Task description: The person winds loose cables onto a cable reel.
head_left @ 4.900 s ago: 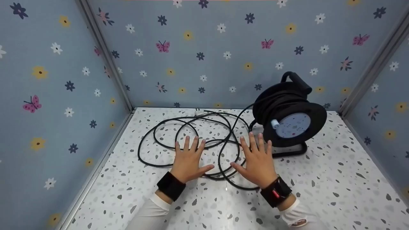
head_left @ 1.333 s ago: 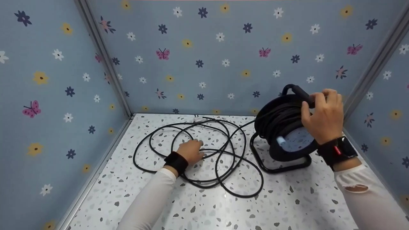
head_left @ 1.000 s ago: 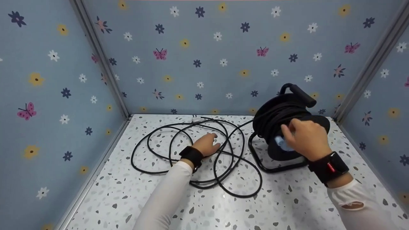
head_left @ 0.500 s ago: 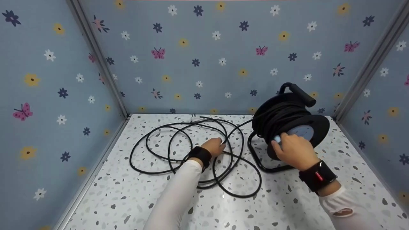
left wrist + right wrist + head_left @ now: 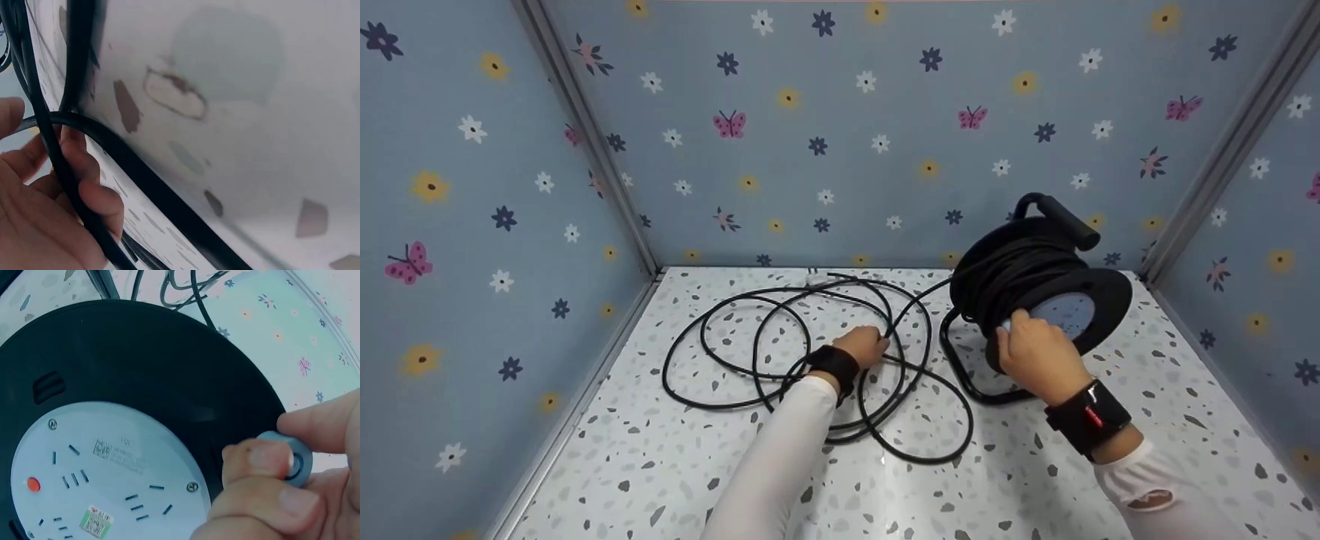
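Observation:
A black cable reel [image 5: 1012,274] stands at the right on its tubular stand, its drum wound with cable. My right hand [image 5: 1042,356] grips the grey-blue crank knob [image 5: 301,464] on the drum's flange, fingers and thumb curled round it. Loose black cable [image 5: 152,180] runs off the drum and lies in wide overlapping loops on the table. Left of the reel, my left hand [image 5: 861,346] holds the cable low over the table. The left wrist view shows its fingers curled, with one strand crossing the palm and another passing by the fingertips.
A whitish plug [image 5: 816,280] lies by the back edge of the speckled table [image 5: 675,472]. Flowered blue panels [image 5: 840,172] rise behind and at both sides. The reel's carry handle [image 5: 1069,223] points up; its socket plate [image 5: 112,461] has a red button.
Both hands first lay spread over the table. The right went to the reel's carry handle, then down to the crank knob. The left moved right and took hold of the cable.

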A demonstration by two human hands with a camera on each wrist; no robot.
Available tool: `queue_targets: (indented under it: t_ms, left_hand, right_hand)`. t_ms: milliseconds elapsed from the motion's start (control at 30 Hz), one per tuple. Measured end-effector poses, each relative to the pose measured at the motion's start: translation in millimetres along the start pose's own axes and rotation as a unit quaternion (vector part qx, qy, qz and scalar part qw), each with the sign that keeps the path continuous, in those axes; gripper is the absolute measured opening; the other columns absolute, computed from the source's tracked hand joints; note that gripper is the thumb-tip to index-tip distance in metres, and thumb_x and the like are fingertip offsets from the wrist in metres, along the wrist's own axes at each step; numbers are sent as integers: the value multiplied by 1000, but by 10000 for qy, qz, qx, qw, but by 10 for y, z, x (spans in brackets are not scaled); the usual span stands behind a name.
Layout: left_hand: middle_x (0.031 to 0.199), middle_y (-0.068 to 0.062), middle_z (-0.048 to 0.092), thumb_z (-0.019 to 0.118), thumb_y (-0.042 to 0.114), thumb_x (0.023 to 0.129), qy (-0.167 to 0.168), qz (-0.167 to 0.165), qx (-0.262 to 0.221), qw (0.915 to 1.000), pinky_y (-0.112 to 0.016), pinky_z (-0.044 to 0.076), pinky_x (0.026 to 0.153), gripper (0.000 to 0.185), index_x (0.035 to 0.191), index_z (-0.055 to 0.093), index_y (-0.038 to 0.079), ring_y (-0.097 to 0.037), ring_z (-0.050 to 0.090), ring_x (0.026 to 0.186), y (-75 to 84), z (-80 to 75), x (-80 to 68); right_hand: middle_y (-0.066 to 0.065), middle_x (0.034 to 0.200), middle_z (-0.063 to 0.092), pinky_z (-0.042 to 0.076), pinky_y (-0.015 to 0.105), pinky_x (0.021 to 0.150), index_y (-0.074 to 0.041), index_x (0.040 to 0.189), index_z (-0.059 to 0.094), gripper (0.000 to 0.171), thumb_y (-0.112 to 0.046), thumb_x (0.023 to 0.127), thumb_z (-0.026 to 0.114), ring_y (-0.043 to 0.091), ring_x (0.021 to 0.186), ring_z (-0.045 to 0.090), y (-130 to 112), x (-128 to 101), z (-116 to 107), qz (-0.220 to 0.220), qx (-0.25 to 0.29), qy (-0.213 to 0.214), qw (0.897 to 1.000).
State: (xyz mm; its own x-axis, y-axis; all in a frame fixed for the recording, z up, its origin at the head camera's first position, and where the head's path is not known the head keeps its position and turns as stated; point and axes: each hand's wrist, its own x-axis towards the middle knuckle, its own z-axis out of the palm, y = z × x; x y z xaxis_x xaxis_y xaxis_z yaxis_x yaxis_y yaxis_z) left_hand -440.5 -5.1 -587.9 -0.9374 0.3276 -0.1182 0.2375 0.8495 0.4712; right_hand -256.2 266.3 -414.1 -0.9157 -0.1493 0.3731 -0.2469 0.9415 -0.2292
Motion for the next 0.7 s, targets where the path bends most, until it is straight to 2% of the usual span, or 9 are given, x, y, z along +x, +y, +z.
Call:
queue_targets:
  t_ms: [100, 200, 333, 433, 467, 500, 567, 600, 700]
  left_hand:
    - [96, -5, 75, 57, 52, 111, -80, -165, 17, 9998, -48, 58, 83, 42, 101, 72, 14, -25, 69, 83, 113, -90, -91]
    - [98, -7, 78, 64, 48, 108, 128, -184, 172, 9996, -49, 59, 82, 36, 100, 74, 13, -27, 73, 85, 154, -102, -121]
    - [96, -8, 80, 66, 33, 104, 735, -47, 602, 9955, -48, 59, 73, 23, 95, 75, 14, -28, 76, 85, 2, 37, 20]
    - [101, -13, 80, 63, 28, 107, 944, -40, 669, 9933, -51, 62, 75, 24, 101, 78, 11, -33, 78, 88, -38, -42, 32]
    - [103, -15, 80, 60, 28, 109, 974, -55, 625, 9933, -52, 62, 76, 27, 105, 78, 8, -35, 78, 89, -31, -119, 4]
    - [106, -18, 79, 57, 27, 112, 985, -92, 528, 9937, -54, 63, 79, 30, 112, 77, 4, -37, 78, 92, -23, -208, -24]
    - [105, -17, 79, 46, 36, 117, 1310, 92, 96, 9913, -50, 63, 78, 44, 128, 70, 1, -34, 78, 89, -216, -238, 74]
    - [111, -20, 78, 41, 37, 118, 1300, 35, -220, 9913, -51, 63, 83, 50, 137, 64, -3, -36, 78, 95, -185, -381, 0]
    - [104, -21, 74, 34, 38, 120, 1647, 77, -1103, 9801, -49, 59, 83, 51, 138, 55, -5, -36, 74, 89, -177, -730, -153]
  right_hand:
    - [36, 76, 64, 53, 69, 62, 9, 92, 55, 28, -15, 106, 58, 59, 68, 66, -10, 2, 19, 67, 5, 52, 10000]
    - [37, 77, 64, 53, 69, 62, 10, 92, 55, 28, -15, 106, 58, 60, 69, 66, -10, 4, 36, 136, 13, 82, 9999]
    - [34, 75, 64, 53, 67, 58, 8, 91, 55, 29, -16, 107, 57, 58, 66, 65, -14, 10, 57, 148, 48, 66, 9999]
    - [32, 73, 63, 52, 65, 55, 7, 90, 54, 29, -17, 107, 55, 56, 63, 65, -22, 10, 62, 144, 73, 51, 9999]
    - [32, 73, 63, 52, 65, 55, 7, 90, 54, 29, -17, 107, 55, 55, 63, 65, -22, 10, 62, 129, 73, 50, 9999]
    - [32, 73, 63, 52, 65, 55, 7, 90, 54, 29, -17, 107, 56, 55, 63, 65, -22, 7, 60, 130, 71, 49, 9999]
    - [32, 73, 63, 52, 65, 55, 7, 90, 54, 29, -17, 107, 56, 55, 63, 65, -22, 2, 53, 151, 53, 41, 9999]
    - [32, 73, 62, 52, 65, 55, 8, 91, 55, 29, -16, 107, 56, 55, 62, 64, -22, -1, 49, 156, 45, 39, 9999]
    - [31, 72, 62, 52, 65, 56, 8, 91, 55, 29, -16, 107, 56, 55, 63, 65, -19, -4, 45, 163, 42, 37, 9999]
